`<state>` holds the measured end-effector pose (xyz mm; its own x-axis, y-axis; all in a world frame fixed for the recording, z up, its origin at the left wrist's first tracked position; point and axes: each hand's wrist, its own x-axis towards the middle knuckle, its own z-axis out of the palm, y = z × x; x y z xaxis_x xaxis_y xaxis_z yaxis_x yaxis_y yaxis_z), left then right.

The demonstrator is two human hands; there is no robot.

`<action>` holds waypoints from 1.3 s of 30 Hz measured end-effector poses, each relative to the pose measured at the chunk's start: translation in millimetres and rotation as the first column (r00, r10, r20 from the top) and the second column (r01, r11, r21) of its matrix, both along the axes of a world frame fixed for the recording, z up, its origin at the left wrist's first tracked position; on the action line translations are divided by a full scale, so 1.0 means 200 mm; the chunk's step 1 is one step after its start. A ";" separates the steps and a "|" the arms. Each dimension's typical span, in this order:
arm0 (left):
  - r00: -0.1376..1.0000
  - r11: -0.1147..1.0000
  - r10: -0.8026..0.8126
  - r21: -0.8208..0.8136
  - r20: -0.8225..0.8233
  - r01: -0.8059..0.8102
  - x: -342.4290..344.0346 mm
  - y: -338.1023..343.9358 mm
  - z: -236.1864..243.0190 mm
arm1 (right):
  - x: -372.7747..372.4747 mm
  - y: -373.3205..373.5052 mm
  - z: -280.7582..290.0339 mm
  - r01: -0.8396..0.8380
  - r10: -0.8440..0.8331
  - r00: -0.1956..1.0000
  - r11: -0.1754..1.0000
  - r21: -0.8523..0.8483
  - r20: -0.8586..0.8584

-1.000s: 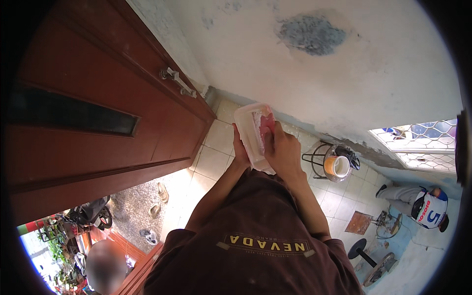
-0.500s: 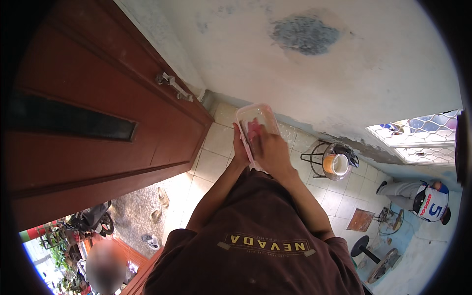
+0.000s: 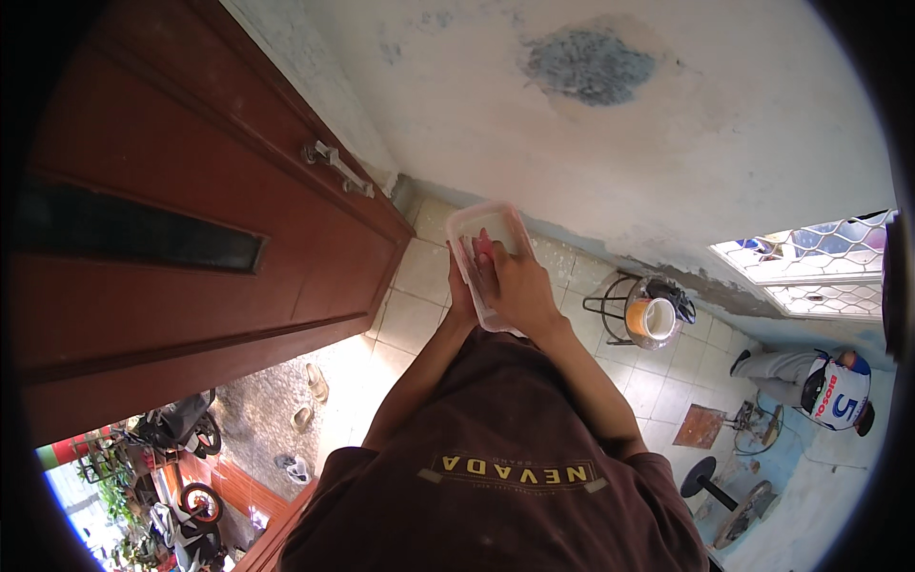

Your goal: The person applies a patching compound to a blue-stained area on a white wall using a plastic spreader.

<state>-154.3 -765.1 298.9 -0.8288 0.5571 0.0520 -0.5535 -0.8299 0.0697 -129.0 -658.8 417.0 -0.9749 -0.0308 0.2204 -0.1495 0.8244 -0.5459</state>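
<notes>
A rectangular see-through plastic container point(image 3: 518, 222) with a pale pinkish rim is held in front of my chest, close to the wall. My left hand point(image 3: 461, 289) grips its left side from outside, the fingers partly hidden behind it. Reaching over the container, my right hand point(image 3: 519, 286) is closed on a small pinkish-red object point(image 3: 484, 245). Part of that object lies under my fingers, so its exact kind does not show. The bottom of the container is mostly covered by my right hand.
Ahead is a pale wall point(image 3: 448, 114) with a rough grey patch point(image 3: 591, 65). A reddish-brown door point(image 3: 172, 181) with a metal handle point(image 3: 338, 169) stands left. To the right, a stool point(image 3: 610, 310) bears an orange-and-white tub point(image 3: 652, 319). Another person point(image 3: 810, 381) bends far right.
The container has shifted slightly left with both hands. My right hand has moved a little within it, still on the pinkish-red object. A person at the lower left has left view.
</notes>
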 end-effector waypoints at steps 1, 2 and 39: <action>0.999 0.980 0.032 -0.198 0.034 -0.024 0.00 -0.01 0.03 | 0.00 0.01 0.05 0.040 -0.037 0.998 0.998 -0.048 0.058; 0.999 0.979 0.033 -0.204 0.025 -0.027 0.00 -0.02 0.04 | -0.01 0.02 0.10 0.081 -0.070 0.991 0.992 -0.092 0.117; 0.999 0.962 -0.035 -0.270 0.013 0.037 -0.03 0.02 0.11 | 0.02 0.28 0.11 0.171 -0.144 0.982 0.949 -0.264 0.119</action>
<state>-160.8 -760.3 321.5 -0.8077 0.5791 -0.1108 -0.5841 -0.7603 0.2843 -124.1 -603.7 438.3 -0.9796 0.1726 0.1027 0.0353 0.6515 -0.7578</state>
